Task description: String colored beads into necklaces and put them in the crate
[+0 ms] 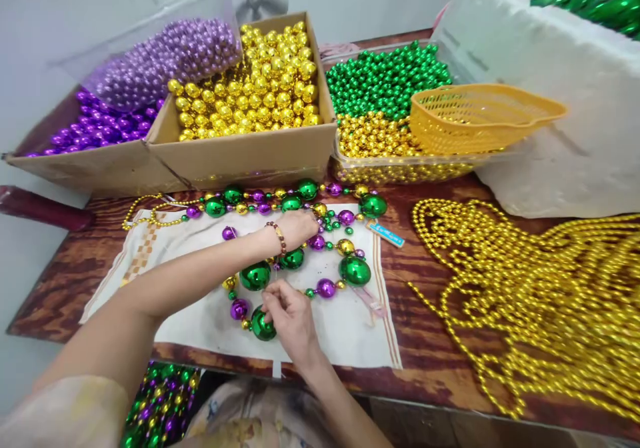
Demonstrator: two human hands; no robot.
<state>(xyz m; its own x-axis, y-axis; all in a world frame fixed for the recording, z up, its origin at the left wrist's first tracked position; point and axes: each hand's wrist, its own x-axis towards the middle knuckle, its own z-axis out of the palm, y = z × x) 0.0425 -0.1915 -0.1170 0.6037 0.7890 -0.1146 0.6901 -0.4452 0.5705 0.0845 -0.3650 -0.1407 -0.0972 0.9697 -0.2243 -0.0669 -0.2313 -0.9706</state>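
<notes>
My left hand, with a beaded bracelet on its wrist, reaches across the white cloth. Its fingers are bent together beside a few loose small green beads; what they hold, if anything, is hidden. Below it, my right hand is closed in a pinch right by a large green ball, and I cannot make out what is in its fingertips. Around both hands curves a bead strand with green, gold and purple balls. Another finished-looking strand lies along the cloth's far edge, with gold bead chain at its left end.
A cardboard box holds purple and gold balls, with a bag of purple beads on top. Behind to the right are a clear bin, a yellow basket and a white foam box. Gold bead chains cover the table's right.
</notes>
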